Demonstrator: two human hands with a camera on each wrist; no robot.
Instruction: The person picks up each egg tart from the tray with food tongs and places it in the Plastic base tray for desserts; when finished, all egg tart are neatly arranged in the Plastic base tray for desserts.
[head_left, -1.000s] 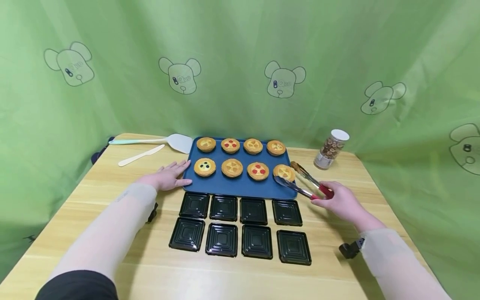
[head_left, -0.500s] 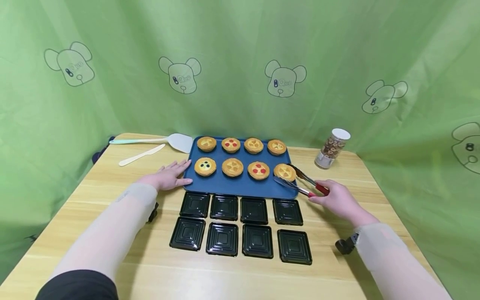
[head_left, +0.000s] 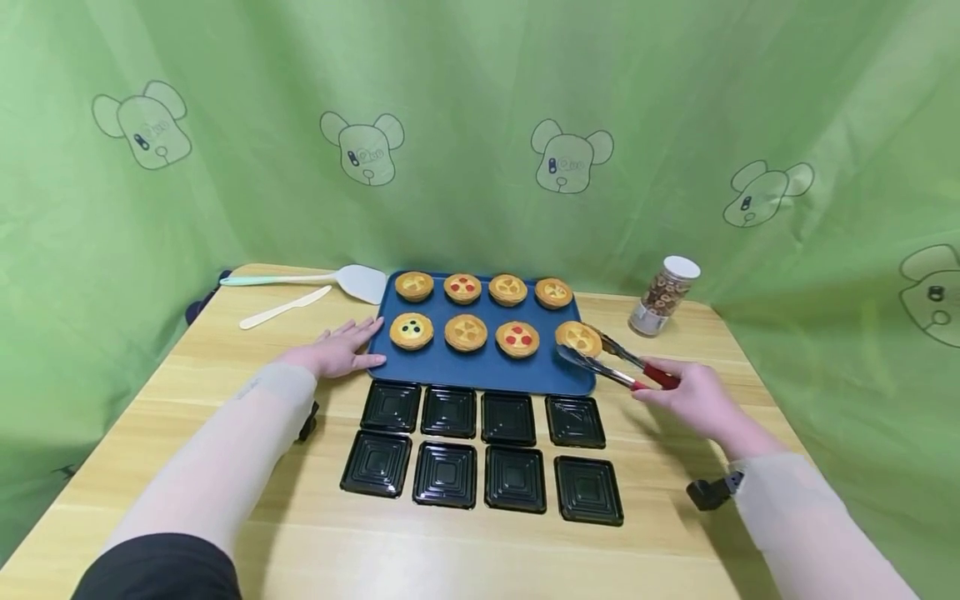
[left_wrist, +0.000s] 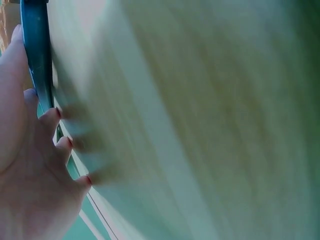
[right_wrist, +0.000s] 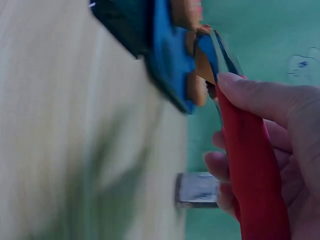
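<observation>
My right hand [head_left: 693, 398] grips a pair of tongs [head_left: 624, 357] by the red handles; in the right wrist view the thumb lies along one red handle [right_wrist: 252, 165]. The tongs' tips sit on either side of an egg tart [head_left: 579, 338] at the right end of the tray's front row. That tart looks slightly raised, though whether it is off the tray I cannot tell. My left hand [head_left: 343, 350] rests with fingers spread at the left edge of the blue tray [head_left: 487, 377]. Several other tarts [head_left: 465, 333] stand in two rows, some topped with red or dark fruit pieces.
Two rows of black square plastic trays [head_left: 444, 474] lie in front of the blue tray. A white-headed spatula [head_left: 362, 283] and a white plastic knife [head_left: 285, 307] are at the back left. A white-lidded jar [head_left: 664, 297] stands at the back right, before a green curtain [head_left: 465, 200].
The tongs have closed in on the front right tart and it has shifted a little to the right, along with my right hand. The left hand keeps its place.
</observation>
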